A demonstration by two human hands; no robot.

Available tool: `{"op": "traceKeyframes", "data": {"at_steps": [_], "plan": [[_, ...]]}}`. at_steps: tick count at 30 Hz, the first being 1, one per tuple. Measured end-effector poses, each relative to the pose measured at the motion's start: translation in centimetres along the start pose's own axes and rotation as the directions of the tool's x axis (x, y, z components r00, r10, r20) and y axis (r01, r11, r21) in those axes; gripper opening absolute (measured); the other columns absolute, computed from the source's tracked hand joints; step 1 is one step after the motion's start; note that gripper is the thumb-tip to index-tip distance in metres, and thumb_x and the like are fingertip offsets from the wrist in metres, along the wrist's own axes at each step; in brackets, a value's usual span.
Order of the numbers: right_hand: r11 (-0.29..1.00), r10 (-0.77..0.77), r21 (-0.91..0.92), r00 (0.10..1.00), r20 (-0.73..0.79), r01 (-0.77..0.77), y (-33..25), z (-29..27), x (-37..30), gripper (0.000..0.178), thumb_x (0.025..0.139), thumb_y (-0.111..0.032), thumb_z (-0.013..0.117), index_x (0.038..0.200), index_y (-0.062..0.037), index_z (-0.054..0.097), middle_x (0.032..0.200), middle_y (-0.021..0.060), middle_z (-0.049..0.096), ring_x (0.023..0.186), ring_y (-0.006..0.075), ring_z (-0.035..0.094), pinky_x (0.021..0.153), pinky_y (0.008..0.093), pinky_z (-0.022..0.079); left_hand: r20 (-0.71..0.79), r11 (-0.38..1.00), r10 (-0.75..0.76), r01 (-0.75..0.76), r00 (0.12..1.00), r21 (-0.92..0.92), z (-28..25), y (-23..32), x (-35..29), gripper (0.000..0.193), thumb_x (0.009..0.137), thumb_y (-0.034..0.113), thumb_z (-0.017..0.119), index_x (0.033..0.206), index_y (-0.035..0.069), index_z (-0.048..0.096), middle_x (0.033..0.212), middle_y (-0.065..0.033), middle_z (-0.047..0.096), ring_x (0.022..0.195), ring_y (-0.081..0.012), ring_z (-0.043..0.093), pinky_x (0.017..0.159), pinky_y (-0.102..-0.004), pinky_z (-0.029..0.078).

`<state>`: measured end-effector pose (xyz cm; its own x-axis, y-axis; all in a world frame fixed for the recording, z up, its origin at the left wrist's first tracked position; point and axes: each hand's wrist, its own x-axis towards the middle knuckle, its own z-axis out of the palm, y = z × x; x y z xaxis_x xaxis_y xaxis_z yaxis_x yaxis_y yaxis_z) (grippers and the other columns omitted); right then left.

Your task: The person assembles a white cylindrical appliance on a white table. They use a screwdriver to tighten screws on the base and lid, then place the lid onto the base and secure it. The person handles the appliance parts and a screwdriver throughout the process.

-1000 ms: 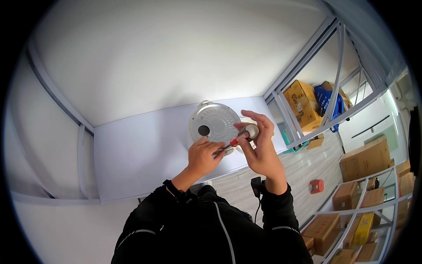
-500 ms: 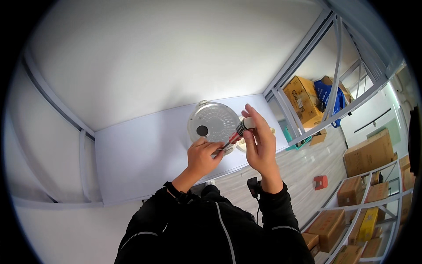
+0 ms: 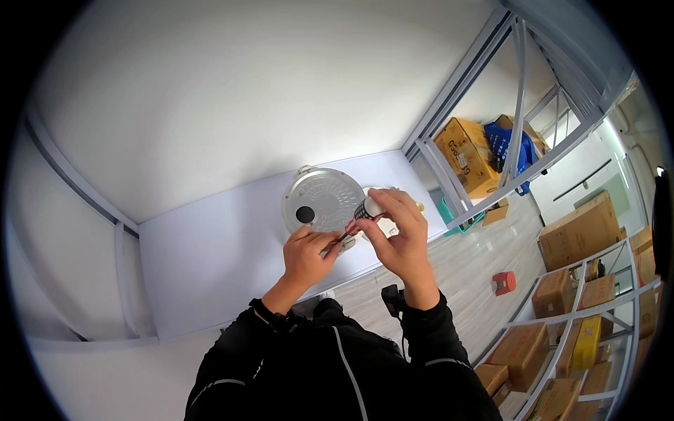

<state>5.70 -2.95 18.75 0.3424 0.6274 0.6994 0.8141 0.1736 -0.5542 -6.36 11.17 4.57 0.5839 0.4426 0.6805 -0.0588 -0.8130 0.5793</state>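
A round, silvery metal-topped appliance part [image 3: 330, 196] with a pale rim lies on the table, a black disc [image 3: 305, 215] on its surface. Over its near right edge I hold a screwdriver [image 3: 352, 226] at a slant, with a red and black-and-white checked handle. My right hand [image 3: 406, 242] grips the handle's white end between thumb and fingers. The fingers of my left hand [image 3: 305, 258] pinch near the shaft at the part's near edge; the tip is hidden there. Behind my right hand sits a pale, cream-coloured piece [image 3: 388, 223], mostly covered.
The white table [image 3: 210, 259] stands against a white wall, within a grey metal frame [image 3: 460, 77]. To the right are a cardboard box [image 3: 467, 158], a blue bag [image 3: 516, 149], a teal crate [image 3: 449, 214], a red stool [image 3: 503, 283] and shelves of boxes [image 3: 519, 354].
My right hand's fingers, spread upright before, have curled down around the handle's end. The whole scene has shifted slightly left in view. My left hand keeps its place at the part's edge.
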Motion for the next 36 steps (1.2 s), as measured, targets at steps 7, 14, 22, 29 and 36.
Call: {"op": "traceKeyframes", "data": {"at_steps": [7, 14, 22, 29, 36], "plan": [[0.981, -0.105, -0.170, 0.993, -0.056, 0.094, -0.7, 0.9, 0.6, 0.056, 0.086, -0.001, 0.088, 0.139, -0.0012, 0.070, 0.122, 0.0189, 0.069, 0.096, 0.0288, 0.071, 0.081, 0.0337, 0.060, 0.000, 1.000, -0.009, 0.009, 1.000, 0.010, -0.1, -0.1, 0.0, 0.020, 0.078, 0.016, 0.090, 0.098, 0.016, 0.086, 0.080, 0.0016, 0.080, 0.074, -0.0189, 0.067, 0.067, -0.0340, 0.055], [0.998, 0.057, -0.018, 0.997, 0.058, -0.056, -0.1, 1.2, -0.4, 0.065, 0.088, -0.001, 0.086, 0.148, -0.0026, 0.063, 0.126, 0.0193, 0.069, 0.101, 0.0331, 0.073, 0.085, 0.0396, 0.062, -0.014, 1.000, 0.006, -0.006, 1.000, 0.005, -0.2, 0.0, 0.0, 0.021, 0.078, 0.015, 0.090, 0.099, 0.017, 0.086, 0.082, 0.0033, 0.081, 0.073, -0.0182, 0.067, 0.068, -0.0336, 0.056], [0.997, 0.017, -0.077, 0.999, 0.032, -0.015, -1.2, 1.4, 0.2, 0.068, 0.088, -0.002, 0.085, 0.151, -0.0020, 0.059, 0.120, 0.0193, 0.069, 0.096, 0.0336, 0.071, 0.083, 0.0400, 0.061, -0.002, 1.000, -0.011, 0.011, 1.000, 0.001, -0.3, 0.3, 0.2, 0.015, 0.077, 0.012, 0.090, 0.090, 0.014, 0.082, 0.080, 0.0013, 0.081, 0.073, -0.0208, 0.067, 0.067, -0.0351, 0.056], [0.999, 0.048, -0.016, 0.998, 0.049, -0.047, 0.4, 2.0, -0.3, 0.072, 0.092, -0.003, 0.082, 0.156, 0.0007, 0.050, 0.121, 0.0191, 0.066, 0.100, 0.0313, 0.068, 0.086, 0.0392, 0.059, 0.015, 0.999, 0.023, -0.024, 1.000, 0.027, -0.2, -0.1, 0.1, 0.022, 0.078, 0.014, 0.090, 0.100, 0.017, 0.086, 0.085, 0.0034, 0.082, 0.075, -0.0181, 0.068, 0.068, -0.0338, 0.056], [0.978, 0.065, 0.207, 0.965, -0.255, -0.011, 0.4, 2.4, -0.5, 0.060, 0.084, 0.007, 0.071, 0.143, 0.0020, 0.056, 0.111, 0.0160, 0.062, 0.098, 0.0276, 0.065, 0.084, 0.0356, 0.054, 0.009, 0.999, 0.035, -0.035, 0.999, 0.006, 0.0, -0.2, -0.1, 0.025, 0.077, 0.013, 0.091, 0.102, 0.014, 0.085, 0.088, 0.0011, 0.082, 0.077, -0.0197, 0.070, 0.071, -0.0345, 0.058]]}}
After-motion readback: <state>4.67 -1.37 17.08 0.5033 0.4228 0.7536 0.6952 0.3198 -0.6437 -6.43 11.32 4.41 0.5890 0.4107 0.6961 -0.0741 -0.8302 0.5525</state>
